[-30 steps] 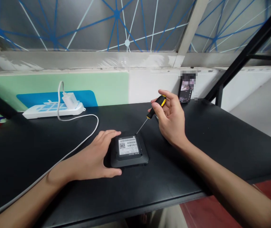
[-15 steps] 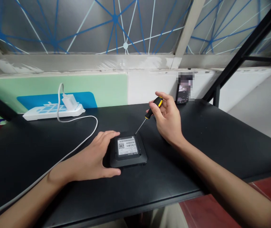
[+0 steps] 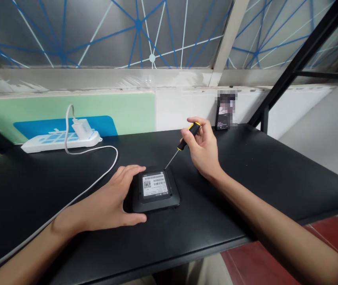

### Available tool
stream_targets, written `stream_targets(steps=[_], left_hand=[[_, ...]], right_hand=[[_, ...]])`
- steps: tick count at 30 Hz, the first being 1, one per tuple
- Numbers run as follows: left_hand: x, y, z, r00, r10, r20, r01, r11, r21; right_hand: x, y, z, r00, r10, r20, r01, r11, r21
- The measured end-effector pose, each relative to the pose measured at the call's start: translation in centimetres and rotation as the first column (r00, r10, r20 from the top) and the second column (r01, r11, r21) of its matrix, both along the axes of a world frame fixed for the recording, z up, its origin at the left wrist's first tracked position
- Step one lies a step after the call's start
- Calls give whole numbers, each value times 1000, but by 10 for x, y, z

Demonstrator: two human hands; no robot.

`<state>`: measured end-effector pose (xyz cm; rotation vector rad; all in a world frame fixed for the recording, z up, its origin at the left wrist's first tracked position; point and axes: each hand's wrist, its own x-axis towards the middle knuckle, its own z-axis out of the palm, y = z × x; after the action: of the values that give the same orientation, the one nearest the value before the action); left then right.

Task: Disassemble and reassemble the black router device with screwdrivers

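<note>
A flat black square device (image 3: 173,196) with a white printed label (image 3: 155,185) lies on the black table. Around its left side, my left hand (image 3: 114,200) holds it, fingers at the far edge and thumb by the near edge. My right hand (image 3: 202,148) grips a black and yellow screwdriver (image 3: 186,138) by its handle. The screwdriver slants down to the left, and its tip meets the device near the label's far right corner. Whatever lies under the tip is too small to make out.
Behind my left hand are a white power strip (image 3: 38,144) and a plugged-in white adapter (image 3: 82,128). Its white cable (image 3: 90,188) runs across the table (image 3: 192,225) under my left forearm. A phone (image 3: 222,114) leans against the wall at the back right.
The whole view has shifted slightly, so things appear a little further left. The screwdriver handle has turned a bit in my right hand; its tip stays at the same corner.
</note>
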<state>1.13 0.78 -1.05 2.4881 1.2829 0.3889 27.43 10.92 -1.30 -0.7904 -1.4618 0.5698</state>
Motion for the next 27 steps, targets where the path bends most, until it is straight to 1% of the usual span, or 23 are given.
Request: stream_targets(steps=[2, 5, 7, 13, 19, 22, 25, 27], left_hand=[[-1, 0, -2, 1000, -10, 4, 10, 1000, 2], [-3, 0, -4, 1000, -15, 4, 15, 1000, 10], [-2, 0, -4, 1000, -11, -7, 11, 1000, 6], [-1, -1, -1, 998, -5, -57, 5, 1000, 3], [0, -1, 0, 999, -9, -44, 9, 1000, -2], [2, -2, 1, 998, -9, -61, 9, 1000, -3], [3, -2, 3, 997, -3, -74, 3, 1000, 2], [3, -2, 3, 997, -2, -82, 3, 1000, 8]], right_hand=[[-1, 1, -2, 1000, 1, 21, -1, 1000, -17], [-3, 2, -3, 996, 89, -20, -90, 994, -61], [-5, 4, -3, 990, 130, -57, -134, 989, -65], [-6, 2, 0, 994, 104, -17, -105, 994, -38], [-4, -3, 0, 1000, 23, 8, -23, 1000, 18], [-4, -5, 0, 999, 53, 2, -53, 999, -11], [-5, -7, 0, 993, 108, -53, -110, 993, -31], [-5, -8, 2, 993, 103, -64, -105, 994, -32]])
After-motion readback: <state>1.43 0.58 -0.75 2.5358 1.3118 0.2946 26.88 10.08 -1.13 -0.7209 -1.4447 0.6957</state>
